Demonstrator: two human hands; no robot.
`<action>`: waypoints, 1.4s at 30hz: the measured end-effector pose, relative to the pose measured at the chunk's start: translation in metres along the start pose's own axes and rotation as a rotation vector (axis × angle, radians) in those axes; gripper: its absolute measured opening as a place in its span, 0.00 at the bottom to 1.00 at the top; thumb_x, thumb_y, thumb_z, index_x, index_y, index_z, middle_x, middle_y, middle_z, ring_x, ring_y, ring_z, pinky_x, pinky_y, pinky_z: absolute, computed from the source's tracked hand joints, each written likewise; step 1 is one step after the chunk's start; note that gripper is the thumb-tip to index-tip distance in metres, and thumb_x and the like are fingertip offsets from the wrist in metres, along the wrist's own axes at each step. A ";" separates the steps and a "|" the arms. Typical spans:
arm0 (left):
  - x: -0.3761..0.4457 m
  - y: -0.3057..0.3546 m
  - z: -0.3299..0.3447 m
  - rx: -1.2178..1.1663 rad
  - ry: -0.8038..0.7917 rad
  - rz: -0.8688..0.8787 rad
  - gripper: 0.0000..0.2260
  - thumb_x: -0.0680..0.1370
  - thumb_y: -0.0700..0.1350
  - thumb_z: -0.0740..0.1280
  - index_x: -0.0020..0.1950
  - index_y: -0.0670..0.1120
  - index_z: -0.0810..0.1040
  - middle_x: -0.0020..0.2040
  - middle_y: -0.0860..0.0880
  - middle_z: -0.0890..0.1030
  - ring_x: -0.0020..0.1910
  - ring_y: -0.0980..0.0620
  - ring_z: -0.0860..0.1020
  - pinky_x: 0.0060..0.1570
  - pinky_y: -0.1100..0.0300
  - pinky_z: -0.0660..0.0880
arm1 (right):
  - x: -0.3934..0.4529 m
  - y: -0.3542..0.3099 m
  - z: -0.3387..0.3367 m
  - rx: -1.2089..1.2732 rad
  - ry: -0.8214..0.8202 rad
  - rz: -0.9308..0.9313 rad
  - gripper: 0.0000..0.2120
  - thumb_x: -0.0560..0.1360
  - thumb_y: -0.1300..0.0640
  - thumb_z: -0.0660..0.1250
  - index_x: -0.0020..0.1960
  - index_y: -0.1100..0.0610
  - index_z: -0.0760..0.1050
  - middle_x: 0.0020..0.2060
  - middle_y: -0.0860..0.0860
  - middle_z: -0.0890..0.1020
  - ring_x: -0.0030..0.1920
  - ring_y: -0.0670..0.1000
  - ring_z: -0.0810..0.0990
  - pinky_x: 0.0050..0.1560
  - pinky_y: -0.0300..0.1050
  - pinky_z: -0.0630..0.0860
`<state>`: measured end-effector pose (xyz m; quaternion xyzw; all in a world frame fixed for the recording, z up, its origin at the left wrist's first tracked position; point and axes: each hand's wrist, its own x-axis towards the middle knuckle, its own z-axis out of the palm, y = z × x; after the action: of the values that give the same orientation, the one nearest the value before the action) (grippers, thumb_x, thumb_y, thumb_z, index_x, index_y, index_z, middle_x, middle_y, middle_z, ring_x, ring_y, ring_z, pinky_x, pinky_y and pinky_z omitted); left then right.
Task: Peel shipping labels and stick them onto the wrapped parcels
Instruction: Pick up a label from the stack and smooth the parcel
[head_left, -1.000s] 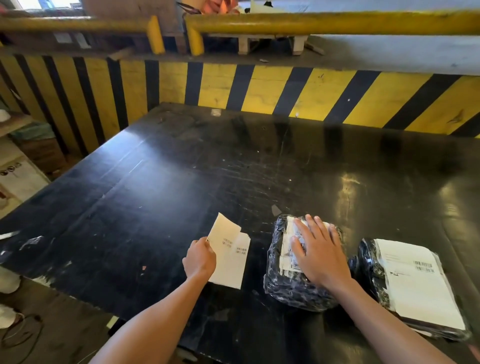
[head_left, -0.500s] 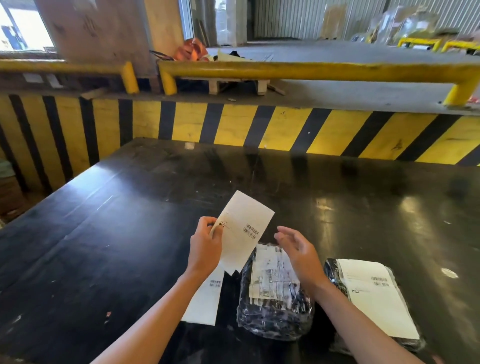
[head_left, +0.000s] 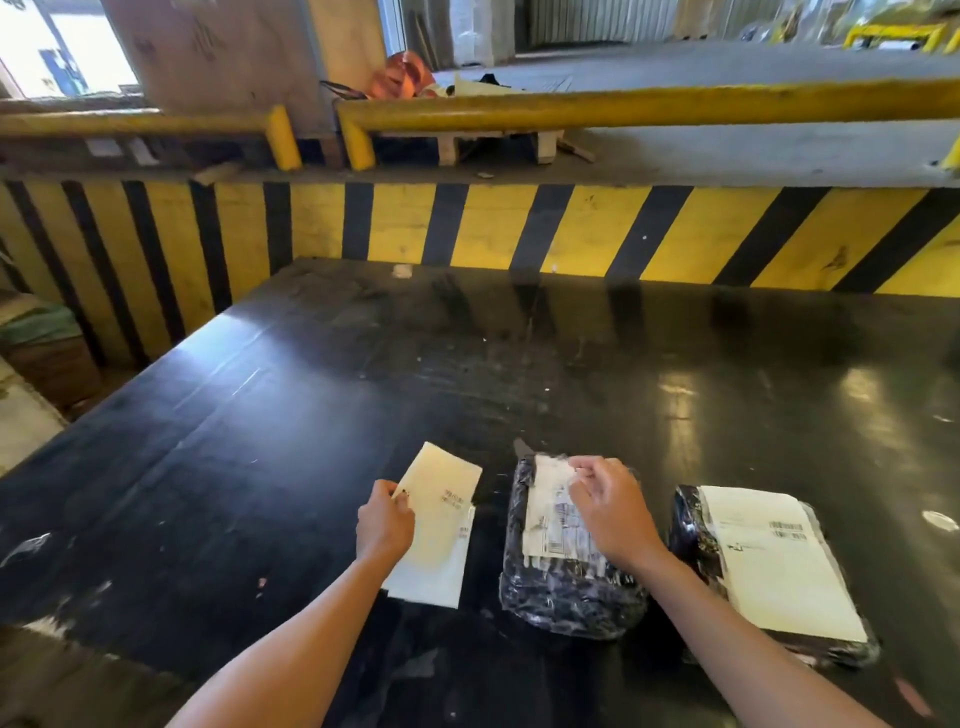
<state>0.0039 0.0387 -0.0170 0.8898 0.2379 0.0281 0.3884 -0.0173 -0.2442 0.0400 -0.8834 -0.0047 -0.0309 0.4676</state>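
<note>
At lower centre, the left hand (head_left: 385, 525) grips label sheets (head_left: 439, 525); the right hand (head_left: 613, 512) pinches the label (head_left: 550, 512) on a black parcel (head_left: 566, 597).

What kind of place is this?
Probably a warehouse loading dock: a yellow-and-black hazard-striped wall, yellow guard rails, and black-wrapped parcels with labels on a worn table.

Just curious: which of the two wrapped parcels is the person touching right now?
The left parcel, the rounder one; the right hand is on its label. The flat parcel lies untouched.
</note>
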 end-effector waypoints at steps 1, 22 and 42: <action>-0.001 -0.012 0.001 0.029 -0.002 -0.050 0.09 0.84 0.44 0.58 0.61 0.43 0.72 0.57 0.42 0.79 0.46 0.48 0.77 0.44 0.53 0.76 | 0.000 0.003 0.004 -0.070 0.006 -0.044 0.11 0.80 0.58 0.63 0.61 0.53 0.76 0.55 0.47 0.75 0.59 0.47 0.73 0.63 0.46 0.70; -0.006 -0.044 0.003 0.383 0.029 -0.183 0.11 0.82 0.48 0.53 0.58 0.50 0.74 0.55 0.48 0.79 0.60 0.45 0.72 0.63 0.43 0.62 | -0.007 0.017 0.017 -0.286 0.031 -0.163 0.12 0.78 0.54 0.65 0.59 0.52 0.79 0.54 0.46 0.70 0.61 0.48 0.67 0.66 0.50 0.67; -0.018 0.010 -0.009 -0.395 -0.616 -0.526 0.09 0.79 0.47 0.60 0.58 0.46 0.70 0.59 0.39 0.78 0.57 0.39 0.76 0.56 0.45 0.73 | -0.009 0.016 0.017 -0.276 0.009 -0.150 0.12 0.77 0.53 0.64 0.59 0.50 0.78 0.54 0.44 0.68 0.61 0.47 0.67 0.66 0.51 0.69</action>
<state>-0.0100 0.0311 -0.0013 0.6747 0.3195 -0.2928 0.5975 -0.0252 -0.2385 0.0166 -0.9362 -0.0642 -0.0701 0.3383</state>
